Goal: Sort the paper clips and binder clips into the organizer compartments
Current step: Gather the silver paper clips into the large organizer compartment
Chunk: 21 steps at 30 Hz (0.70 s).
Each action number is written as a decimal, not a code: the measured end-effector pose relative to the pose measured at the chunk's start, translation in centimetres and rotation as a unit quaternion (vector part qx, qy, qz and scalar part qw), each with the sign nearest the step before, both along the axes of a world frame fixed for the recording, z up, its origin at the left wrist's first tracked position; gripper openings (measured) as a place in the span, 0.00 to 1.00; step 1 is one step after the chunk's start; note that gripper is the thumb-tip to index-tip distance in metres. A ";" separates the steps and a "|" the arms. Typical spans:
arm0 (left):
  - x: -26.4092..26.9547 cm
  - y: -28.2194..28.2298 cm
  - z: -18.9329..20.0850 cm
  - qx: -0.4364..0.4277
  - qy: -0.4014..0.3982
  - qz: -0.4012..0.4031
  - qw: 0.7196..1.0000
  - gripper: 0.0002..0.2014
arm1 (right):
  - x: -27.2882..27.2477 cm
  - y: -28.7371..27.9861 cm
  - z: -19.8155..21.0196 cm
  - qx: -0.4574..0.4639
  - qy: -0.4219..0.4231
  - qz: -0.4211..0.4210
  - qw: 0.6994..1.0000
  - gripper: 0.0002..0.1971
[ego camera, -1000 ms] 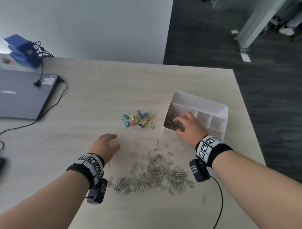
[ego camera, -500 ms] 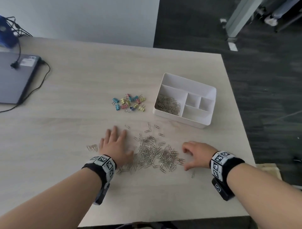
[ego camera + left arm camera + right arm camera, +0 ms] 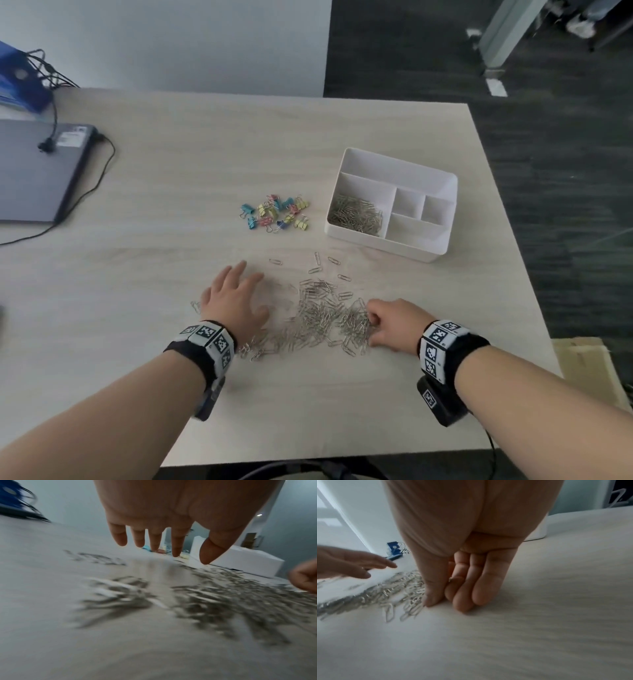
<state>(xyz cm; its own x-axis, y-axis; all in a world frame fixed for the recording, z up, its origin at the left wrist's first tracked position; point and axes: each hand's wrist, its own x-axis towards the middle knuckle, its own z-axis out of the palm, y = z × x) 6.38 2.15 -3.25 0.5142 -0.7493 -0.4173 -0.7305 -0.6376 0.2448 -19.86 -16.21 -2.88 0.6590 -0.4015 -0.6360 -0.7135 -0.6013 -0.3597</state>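
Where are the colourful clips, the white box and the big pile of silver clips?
binder clips (image 3: 275, 213), head view, middle of the coloured cluster.
organizer (image 3: 394, 161), head view, bare far wall.
paper clip pile (image 3: 322, 315), head view, middle of the heap on the table.

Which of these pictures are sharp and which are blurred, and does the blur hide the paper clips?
Head view: mostly sharp; single paper clips and the binder clips are distinct, and only the left hand is a little smeared. Left wrist view: strong motion blur; the clips become grey streaks. Right wrist view: the table is streaked; clips beside the right hand keep their outline.
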 end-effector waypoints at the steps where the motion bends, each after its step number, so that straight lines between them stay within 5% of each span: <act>1: 0.8 0.7 0.2 0.009 -0.014 0.027 0.999 0.35 | 0.8 0.2 -0.1 -0.001 -0.018 -0.009 1.000 0.17; 6: 4.0 4.6 -0.1 0.041 -0.008 0.157 0.987 0.37 | 4.8 2.0 -0.6 -0.014 -0.086 0.002 0.996 0.17; 14: 3.5 6.3 0.6 0.055 -0.011 0.119 0.991 0.43 | 5.8 1.6 0.6 0.030 -0.140 0.035 0.989 0.23; 18: 4.4 6.3 1.6 0.107 0.039 0.062 0.992 0.53 | 5.0 0.0 1.2 -0.012 -0.039 0.186 0.982 0.26; 21: 4.4 6.0 1.8 0.138 0.042 0.013 0.990 0.49 | 4.6 1.1 0.8 -0.040 0.048 0.311 0.948 0.22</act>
